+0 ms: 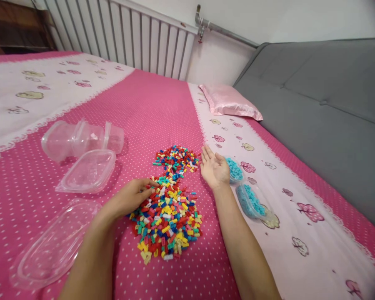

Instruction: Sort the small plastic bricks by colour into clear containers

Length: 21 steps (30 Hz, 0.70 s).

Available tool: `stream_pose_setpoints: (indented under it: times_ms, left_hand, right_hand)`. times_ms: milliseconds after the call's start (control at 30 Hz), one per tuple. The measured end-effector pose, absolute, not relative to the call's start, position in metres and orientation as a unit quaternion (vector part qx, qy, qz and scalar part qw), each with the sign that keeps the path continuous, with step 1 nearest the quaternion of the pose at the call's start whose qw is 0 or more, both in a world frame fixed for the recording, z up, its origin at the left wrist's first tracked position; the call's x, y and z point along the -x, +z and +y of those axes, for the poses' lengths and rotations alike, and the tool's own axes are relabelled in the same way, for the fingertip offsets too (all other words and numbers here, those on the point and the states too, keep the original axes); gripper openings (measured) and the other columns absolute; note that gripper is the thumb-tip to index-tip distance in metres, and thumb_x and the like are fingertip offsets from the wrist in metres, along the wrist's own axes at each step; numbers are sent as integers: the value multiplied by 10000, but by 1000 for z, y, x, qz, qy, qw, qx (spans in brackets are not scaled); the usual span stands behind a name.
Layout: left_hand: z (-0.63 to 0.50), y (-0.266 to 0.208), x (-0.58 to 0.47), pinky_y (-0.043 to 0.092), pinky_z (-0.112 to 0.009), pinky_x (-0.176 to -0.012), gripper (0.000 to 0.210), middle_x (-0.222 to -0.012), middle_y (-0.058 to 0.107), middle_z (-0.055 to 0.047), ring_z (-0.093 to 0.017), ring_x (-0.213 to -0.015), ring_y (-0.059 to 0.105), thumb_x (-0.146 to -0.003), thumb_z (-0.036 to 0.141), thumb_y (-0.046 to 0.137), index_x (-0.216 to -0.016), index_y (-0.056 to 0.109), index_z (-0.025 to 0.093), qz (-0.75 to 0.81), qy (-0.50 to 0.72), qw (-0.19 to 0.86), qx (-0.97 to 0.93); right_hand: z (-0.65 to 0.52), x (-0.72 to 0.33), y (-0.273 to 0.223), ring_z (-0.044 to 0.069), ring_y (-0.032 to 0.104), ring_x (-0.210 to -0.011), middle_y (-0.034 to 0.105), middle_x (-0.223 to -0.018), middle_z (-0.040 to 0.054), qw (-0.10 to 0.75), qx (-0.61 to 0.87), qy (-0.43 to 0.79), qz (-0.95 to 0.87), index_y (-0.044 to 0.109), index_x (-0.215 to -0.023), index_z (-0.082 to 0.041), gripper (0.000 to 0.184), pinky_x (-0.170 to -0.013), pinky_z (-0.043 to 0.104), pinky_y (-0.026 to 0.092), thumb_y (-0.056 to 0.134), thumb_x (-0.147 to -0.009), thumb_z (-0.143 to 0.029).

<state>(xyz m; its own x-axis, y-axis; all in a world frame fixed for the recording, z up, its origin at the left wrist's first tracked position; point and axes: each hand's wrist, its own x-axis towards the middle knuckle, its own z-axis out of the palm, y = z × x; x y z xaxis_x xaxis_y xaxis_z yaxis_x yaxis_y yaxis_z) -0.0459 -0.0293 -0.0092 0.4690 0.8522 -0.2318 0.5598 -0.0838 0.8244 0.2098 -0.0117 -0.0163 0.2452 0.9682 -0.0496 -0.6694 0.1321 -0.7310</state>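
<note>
My left hand (133, 195) reaches over the left side of a large pile of small colored building bricks (167, 221). Its thumb and index finger are stretched out and a little apart, touching the bricks; the other fingers are mostly hidden. Palm up, my right hand (215, 167) lies to the right of a smaller pile of mixed bricks (176, 158), fingers extended, with nothing seen in it. Just beyond that hand are a clear tub of blue bricks (235, 170), partly covered by the hand, and a second clear tub (250, 202) with blue bricks, which looks tilted.
Left of the piles lie nested clear containers (81, 139) on their side, a clear lid (89, 171) and a larger oval lid (54, 246). The pink dotted bedspread (153, 104) spreads underneath. Farther off are a pink pillow (229, 102), a grey headboard (318, 83) and a white radiator (128, 33).
</note>
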Motion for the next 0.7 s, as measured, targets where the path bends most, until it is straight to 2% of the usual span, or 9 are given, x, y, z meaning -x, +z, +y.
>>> stream_pose_setpoints:
  times_ms: [67,167,300,400,467,600,700]
  left_hand:
    - [-31,-6,48,341,-228,-488,474,-601,548,-1,-132,-524,442,-691,474,493,-993,653,146,493,168,464,-717]
    - [-33,1,55,295,-224,-466,525,-531,469,26,-131,-495,414,-710,511,472,-1063,617,151,508,166,424,-731]
    - [-35,6,68,263,-231,-447,658,-497,432,37,-150,-487,434,-649,594,515,-1118,576,137,565,130,352,-735]
    - [-34,1,72,327,-245,-480,745,-582,538,-6,-188,-569,519,-553,633,585,-1087,586,115,602,94,332,-720]
    - [-33,-4,71,372,-255,-517,738,-665,601,-40,-214,-636,562,-513,629,615,-1047,600,120,610,84,344,-709]
    - [-32,-13,65,391,-256,-516,640,-661,633,-32,-212,-611,580,-490,586,653,-963,619,157,587,109,391,-701]
    - [-31,-17,56,379,-248,-501,584,-650,638,-22,-205,-593,576,-505,553,666,-939,625,165,552,139,432,-699]
  right_hand:
    - [-15,-214,-11,94,426,-1186,548,-1213,-2,710,330,573,-244,598,-993,-225,361,-1027,272,299,327,-774,-320]
    - [-26,-223,-2,122,531,-1059,581,-1160,8,672,383,571,-276,616,-961,-225,303,-934,272,397,400,-771,-318]
    - [-45,-230,3,134,602,-811,626,-1023,47,494,534,561,-395,624,-955,-202,265,-735,277,484,607,-718,-318]
    - [-52,-222,-6,137,600,-772,623,-984,61,362,586,537,-486,621,-988,-188,372,-683,272,488,698,-653,-331]
    - [-51,-212,-16,139,601,-760,623,-946,56,320,581,541,-517,590,-1064,-185,502,-697,284,486,734,-610,-345]
    - [-46,-189,-32,153,593,-747,620,-873,53,278,566,542,-556,439,-1256,-166,799,-734,327,476,765,-561,-388]
    - [-45,-176,-36,194,566,-938,565,-1095,99,291,546,564,-546,421,-1265,-185,859,-824,349,455,793,-512,-364]
